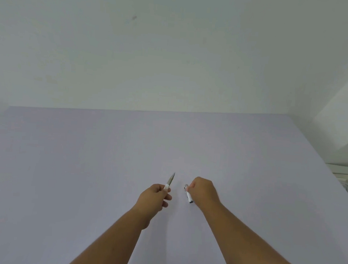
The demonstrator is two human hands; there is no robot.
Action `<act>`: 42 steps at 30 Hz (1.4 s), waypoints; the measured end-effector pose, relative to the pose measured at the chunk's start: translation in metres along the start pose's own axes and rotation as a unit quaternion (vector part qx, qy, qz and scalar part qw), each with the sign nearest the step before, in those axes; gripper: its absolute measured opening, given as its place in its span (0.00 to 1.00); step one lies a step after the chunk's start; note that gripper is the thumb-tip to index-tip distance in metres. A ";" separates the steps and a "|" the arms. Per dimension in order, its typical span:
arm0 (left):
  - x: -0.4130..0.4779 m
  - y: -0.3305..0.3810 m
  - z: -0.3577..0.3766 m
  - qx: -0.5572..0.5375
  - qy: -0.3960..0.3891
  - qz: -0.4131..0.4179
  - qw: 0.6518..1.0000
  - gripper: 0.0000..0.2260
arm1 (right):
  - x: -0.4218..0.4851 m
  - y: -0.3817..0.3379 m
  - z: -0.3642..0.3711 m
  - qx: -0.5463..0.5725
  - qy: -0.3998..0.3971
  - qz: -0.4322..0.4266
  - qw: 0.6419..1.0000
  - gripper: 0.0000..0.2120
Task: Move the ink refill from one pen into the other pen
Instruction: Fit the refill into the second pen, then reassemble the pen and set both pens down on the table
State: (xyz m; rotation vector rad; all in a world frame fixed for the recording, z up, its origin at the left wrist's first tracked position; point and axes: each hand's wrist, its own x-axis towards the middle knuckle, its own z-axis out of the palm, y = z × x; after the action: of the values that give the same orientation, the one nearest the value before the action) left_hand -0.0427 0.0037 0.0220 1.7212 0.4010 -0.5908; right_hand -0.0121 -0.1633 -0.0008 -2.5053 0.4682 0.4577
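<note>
Left hand [154, 198] was pinching a pen front section [170, 181], tip pointing up and away over the lilac table [65, 166]. Right hand [203, 189] was curled around a short white barrel piece [188, 195] (probably the pen's other half, too small to tell), near the left.

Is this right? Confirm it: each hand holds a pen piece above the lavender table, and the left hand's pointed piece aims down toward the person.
Not quite. In the head view the left hand holds its pointed pen piece with the tip aimed up and away from the person. The right hand holds the other pen piece above the lavender table.
</note>
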 end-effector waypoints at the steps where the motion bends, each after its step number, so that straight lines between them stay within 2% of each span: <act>1: 0.000 -0.001 0.000 -0.011 -0.001 -0.006 1.000 0.09 | 0.000 0.001 0.006 -0.019 0.010 -0.009 1.000 0.09; 4: 0.000 -0.002 -0.003 -0.032 -0.007 -0.020 0.999 0.08 | 0.000 0.005 0.020 -0.041 0.039 -0.025 0.998 0.12; 9: -0.004 0.000 -0.008 -0.021 -0.021 -0.026 0.999 0.07 | 0.000 0.009 0.026 -0.023 0.032 -0.012 0.999 0.14; 13: -0.007 0.002 -0.010 -0.025 -0.025 -0.035 0.999 0.07 | 0.001 0.005 0.020 0.099 0.008 -0.009 0.995 0.13; 15: -0.009 0.004 -0.009 -0.023 -0.034 -0.034 0.999 0.07 | 0.001 -0.001 0.012 0.252 -0.006 0.017 0.968 0.09; 17: -0.011 0.005 -0.008 -0.015 -0.042 -0.033 0.998 0.07 | 0.002 -0.008 0.003 0.399 -0.013 0.043 0.916 0.07; 19: -0.013 0.007 -0.007 -0.008 -0.049 -0.031 0.998 0.07 | 0.002 -0.014 -0.006 0.491 -0.024 0.046 0.870 0.07; 21: -0.016 0.009 -0.005 -0.003 -0.052 -0.029 0.998 0.07 | 0.000 -0.019 -0.014 0.539 -0.036 0.042 0.840 0.07; 23: -0.018 0.011 -0.003 0.002 -0.052 -0.028 0.998 0.07 | -0.002 -0.023 -0.019 0.549 -0.046 0.031 0.834 0.07; 34: -0.021 0.017 -0.001 -0.013 -0.046 -0.011 0.999 0.07 | -0.018 -0.022 -0.018 0.494 -0.112 -0.001 0.862 0.02; 42: -0.022 0.018 0.002 -0.019 -0.047 -0.001 0.999 0.06 | -0.025 -0.022 -0.014 0.486 -0.132 0.000 0.864 0.04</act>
State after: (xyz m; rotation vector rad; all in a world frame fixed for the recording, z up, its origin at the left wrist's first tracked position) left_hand -0.0506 -0.0011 0.0490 1.6503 0.3460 -0.6586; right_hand -0.0219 -0.1482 0.0306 -1.4395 0.4361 0.4106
